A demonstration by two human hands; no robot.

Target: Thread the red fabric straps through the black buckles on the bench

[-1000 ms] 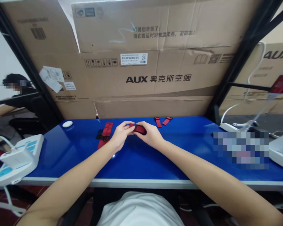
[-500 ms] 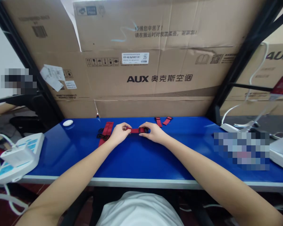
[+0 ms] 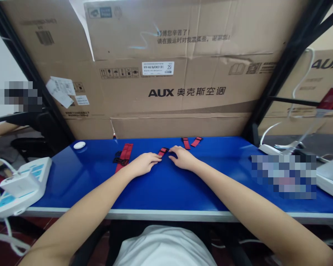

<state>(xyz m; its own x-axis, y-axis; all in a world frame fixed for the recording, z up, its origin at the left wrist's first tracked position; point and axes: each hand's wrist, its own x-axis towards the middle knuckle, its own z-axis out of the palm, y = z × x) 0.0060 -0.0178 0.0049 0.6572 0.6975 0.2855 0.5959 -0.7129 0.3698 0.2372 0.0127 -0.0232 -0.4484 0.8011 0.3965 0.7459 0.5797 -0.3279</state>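
A short red webbing strap with a black buckle (image 3: 163,152) lies tilted on the blue table, between my hands. My left hand (image 3: 145,163) rests at its near end, fingers stretched out and fingertips touching or just beside the webbing. On the other side, my right hand (image 3: 183,158) is curved with thumb and forefinger apart, close to the buckle end and holding nothing. Longer red straps with black buckles (image 3: 125,153) lie left of my left hand, partly covered by my forearm. Two more short red straps lie behind my right hand, one upright (image 3: 186,143) and one slanted (image 3: 197,141).
A large cardboard sheet (image 3: 122,96) stands behind the blue table (image 3: 166,192). At left are a white power strip with a plug (image 3: 22,184) and a small white oval object (image 3: 79,145). A blurred-out item (image 3: 285,177) and white devices lie at right. Another person sits far left.
The short strap, held stretched between both hands before, now lies slanted on the table. My right fingers have come off its buckle, and my left fingers have straightened from their pinch.
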